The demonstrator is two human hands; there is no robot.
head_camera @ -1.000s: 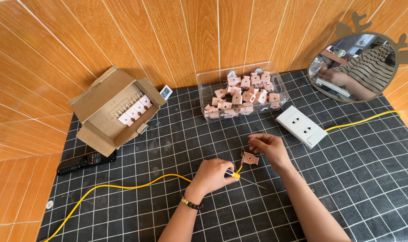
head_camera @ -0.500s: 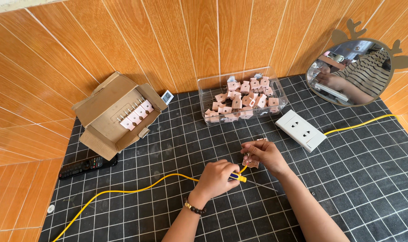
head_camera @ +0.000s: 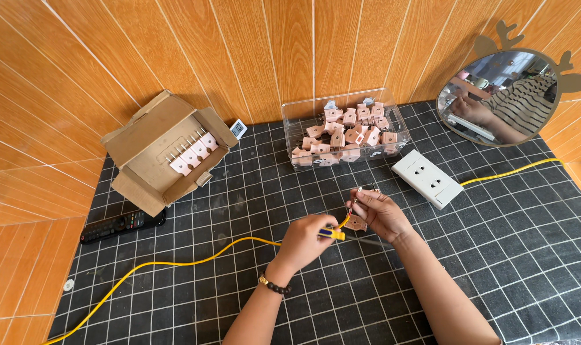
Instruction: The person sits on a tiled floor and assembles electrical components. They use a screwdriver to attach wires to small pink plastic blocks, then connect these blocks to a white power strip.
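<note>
My left hand [head_camera: 308, 241] grips the end of a yellow cable [head_camera: 175, 260] just above the black checked mat [head_camera: 239, 211]. My right hand [head_camera: 378, 213] holds a small pink plug piece [head_camera: 356, 223] and pinches the bare wire ends that stick up from the cable tip. The two hands are close together at the middle of the mat. A beaded bracelet sits on my left wrist.
A clear tray [head_camera: 399, 128] of several pink plugs stands at the back. A cardboard box [head_camera: 155, 153] with more plugs lies at the left. A white socket block [head_camera: 427, 178] with its own yellow cable, a black remote [head_camera: 121, 225] and a round mirror [head_camera: 504, 97] are nearby.
My hands have drawn closer together. The right hand now pinches the wire ends at the cable tip while still holding the pink plug piece.
</note>
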